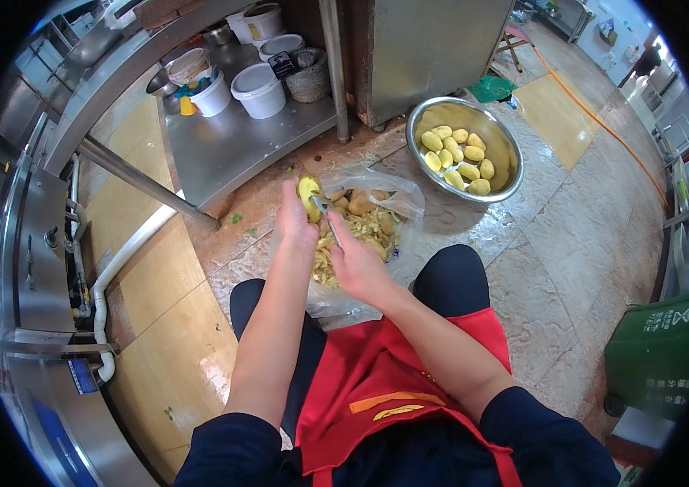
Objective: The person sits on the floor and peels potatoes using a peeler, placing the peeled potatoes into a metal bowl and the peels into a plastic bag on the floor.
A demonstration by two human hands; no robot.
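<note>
My left hand (294, 213) grips a partly peeled potato (308, 193), its yellow flesh bared over most of the side I see. In my right hand (360, 268) is a metal vegetable peeler (327, 214), its head against the potato's lower right side. Both hands are above an open clear plastic bag (408, 201) on the floor between my knees. Unpeeled brown potatoes (361, 203) lie at the bag's far side, with a heap of potato peelings (353, 237) nearer me. Peeled potatoes (455, 146) rest in a stainless steel bowl (513, 176) ahead to the right.
A steel table's lower shelf (241, 149), at front left, bears several lidded white buckets (258, 91). Its steel leg (156, 182) slants near my left side. A metal cabinet (430, 55) stands behind the bowl. A green wheeled bin (655, 353) is at right; an orange hose (594, 115) crosses the floor.
</note>
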